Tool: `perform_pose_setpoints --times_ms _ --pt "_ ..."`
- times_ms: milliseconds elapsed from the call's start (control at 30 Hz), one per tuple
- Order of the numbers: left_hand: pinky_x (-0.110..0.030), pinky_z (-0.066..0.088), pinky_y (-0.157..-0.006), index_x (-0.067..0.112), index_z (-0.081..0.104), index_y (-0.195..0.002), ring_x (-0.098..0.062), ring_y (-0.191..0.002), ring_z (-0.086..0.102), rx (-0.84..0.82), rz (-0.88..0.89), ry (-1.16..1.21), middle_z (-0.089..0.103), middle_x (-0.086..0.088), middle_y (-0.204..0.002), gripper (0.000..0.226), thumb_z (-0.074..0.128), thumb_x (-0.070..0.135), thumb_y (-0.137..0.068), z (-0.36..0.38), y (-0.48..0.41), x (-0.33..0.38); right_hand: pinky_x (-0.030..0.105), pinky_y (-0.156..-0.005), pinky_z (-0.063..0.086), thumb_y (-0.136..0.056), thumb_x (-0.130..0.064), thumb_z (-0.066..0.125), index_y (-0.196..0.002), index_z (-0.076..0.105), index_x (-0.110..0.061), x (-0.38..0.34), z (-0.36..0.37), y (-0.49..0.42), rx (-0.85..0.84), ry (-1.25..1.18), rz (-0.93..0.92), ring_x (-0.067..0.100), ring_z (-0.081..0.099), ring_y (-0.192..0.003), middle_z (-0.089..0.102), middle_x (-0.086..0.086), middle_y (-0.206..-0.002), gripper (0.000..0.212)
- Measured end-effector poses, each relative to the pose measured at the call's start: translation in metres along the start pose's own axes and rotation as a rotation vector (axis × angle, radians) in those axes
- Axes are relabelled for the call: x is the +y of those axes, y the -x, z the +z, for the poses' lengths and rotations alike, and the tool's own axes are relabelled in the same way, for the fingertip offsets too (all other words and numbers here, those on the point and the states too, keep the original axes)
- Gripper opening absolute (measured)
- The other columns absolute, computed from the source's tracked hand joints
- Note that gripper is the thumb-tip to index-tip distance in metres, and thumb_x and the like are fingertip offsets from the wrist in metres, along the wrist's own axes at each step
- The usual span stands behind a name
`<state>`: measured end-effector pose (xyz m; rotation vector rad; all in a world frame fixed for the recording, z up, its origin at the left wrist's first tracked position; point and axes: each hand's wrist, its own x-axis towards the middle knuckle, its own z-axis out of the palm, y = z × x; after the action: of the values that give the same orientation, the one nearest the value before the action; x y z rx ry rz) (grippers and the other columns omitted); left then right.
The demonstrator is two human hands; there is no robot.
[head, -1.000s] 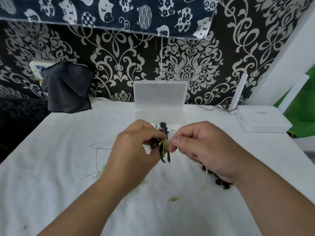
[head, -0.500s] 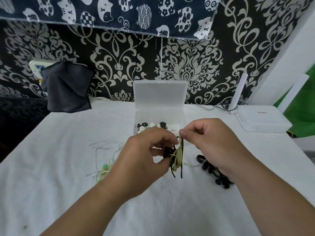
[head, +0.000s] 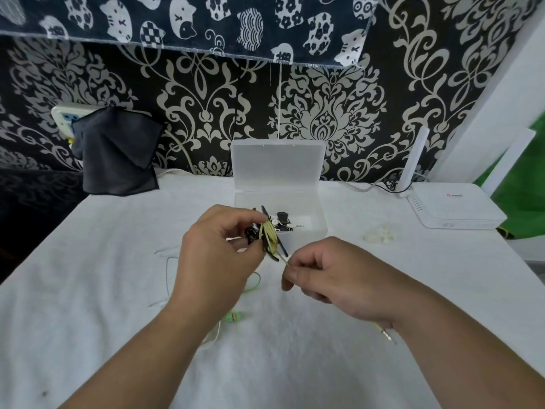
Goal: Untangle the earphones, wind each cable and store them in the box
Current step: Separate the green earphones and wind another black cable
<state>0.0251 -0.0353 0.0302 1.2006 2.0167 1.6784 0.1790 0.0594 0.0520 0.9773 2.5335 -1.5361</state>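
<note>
My left hand (head: 218,261) grips a wound bundle of yellow-green and black earphone cable (head: 269,237) above the table. My right hand (head: 330,276) pinches the loose yellow-green end of that cable just below and right of the bundle. The cable's plug (head: 387,335) lies on the cloth beside my right wrist. Behind the bundle stands the clear plastic box (head: 318,231) with its lid up and wound earphones (head: 284,221) inside. A white earphone cable (head: 168,278) and a green earbud (head: 233,316) lie on the table under my left forearm.
A white cloth (head: 103,290) covers the table. A white router (head: 457,211) sits at the back right, some small white pieces (head: 379,236) lie in front of it, and a dark cloth (head: 115,154) hangs on the wall at the back left.
My right hand moved down and right from above the bundle, drawing the yellow-green cable end along. My left hand rose and turned the bundle. The black earphones near my right hand are now hidden.
</note>
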Motion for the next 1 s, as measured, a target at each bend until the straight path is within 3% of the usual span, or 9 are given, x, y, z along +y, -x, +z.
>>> perform_pose_setpoints --times_ms 100,267,400,533,733,933,1000 --pt "-0.01 0.052 -0.074 0.027 0.078 -0.092 -0.006 -0.082 0.067 -0.035 0.07 -0.102 0.064 0.011 -0.09 0.042 0.074 -0.01 -0.074 0.0 0.0 -0.002 0.02 -0.049 0.031 -0.1 -0.032 0.056 -0.083 0.073 -0.02 -0.002 -0.005 0.002 0.032 0.048 -0.024 0.005 0.037 -0.047 0.042 -0.013 -0.049 0.027" --pt "-0.01 0.048 -0.072 0.026 0.078 -0.094 -0.005 -0.081 0.063 -0.095 0.229 -0.262 0.06 0.013 -0.09 0.037 0.076 -0.006 -0.074 0.004 0.006 -0.003 0.017 -0.05 0.033 -0.099 -0.03 0.056 -0.083 0.074 -0.019 -0.007 -0.006 0.006 0.027 0.068 -0.072 0.002 0.039 -0.046 0.045 -0.015 -0.047 0.026" --pt "-0.021 0.051 -0.069 0.03 0.076 -0.092 -0.008 -0.078 0.062 -0.26 0.315 -0.334 0.059 0.015 -0.087 0.035 0.076 0.001 -0.073 0.005 0.008 -0.002 0.018 -0.047 0.03 -0.097 -0.024 0.058 -0.082 0.073 -0.016 -0.009 -0.012 0.006 0.186 0.057 -0.112 0.003 0.036 -0.042 0.042 -0.014 -0.044 0.023" --pt "-0.024 0.056 -0.077 0.034 0.065 -0.109 -0.009 -0.083 0.066 -0.324 0.242 -0.243 0.061 0.015 -0.09 0.046 0.072 0.004 -0.075 0.006 0.011 0.004 0.017 -0.041 0.025 -0.096 -0.024 0.062 -0.08 0.074 -0.016 -0.006 -0.018 0.005 0.295 0.072 -0.139 0.007 0.032 -0.039 0.035 -0.011 -0.041 0.022" --pt "-0.012 0.052 -0.077 0.037 0.06 -0.108 -0.007 -0.085 0.066 -0.352 0.194 -0.163 0.063 0.016 -0.091 0.051 0.074 0.0 -0.076 0.005 0.015 0.009 0.015 -0.048 0.032 -0.083 -0.028 0.077 -0.071 0.072 -0.023 0.001 -0.018 0.0 0.496 0.058 -0.167 0.004 0.042 -0.047 0.052 -0.007 -0.053 0.014" --pt "-0.012 0.051 -0.079 0.04 0.059 -0.101 -0.008 -0.085 0.066 -0.346 0.187 -0.136 0.063 0.015 -0.09 0.051 0.074 -0.001 -0.075 0.004 0.017 0.012 0.012 -0.047 0.032 -0.088 -0.024 0.073 -0.074 0.073 -0.019 0.005 -0.018 -0.003 0.448 -0.12 -0.111 0.002 0.041 -0.042 0.05 -0.013 -0.048 0.015" --pt "-0.014 0.052 -0.081 0.04 0.06 -0.1 -0.008 -0.086 0.065 -0.349 0.196 -0.143 0.062 0.016 -0.091 0.051 0.074 -0.002 -0.074 0.005 0.018 0.012 0.019 -0.05 0.032 -0.092 -0.022 0.068 -0.076 0.073 -0.016 0.008 -0.018 -0.004 0.432 -0.218 -0.067 0.006 0.039 -0.045 0.047 -0.011 -0.048 0.018"
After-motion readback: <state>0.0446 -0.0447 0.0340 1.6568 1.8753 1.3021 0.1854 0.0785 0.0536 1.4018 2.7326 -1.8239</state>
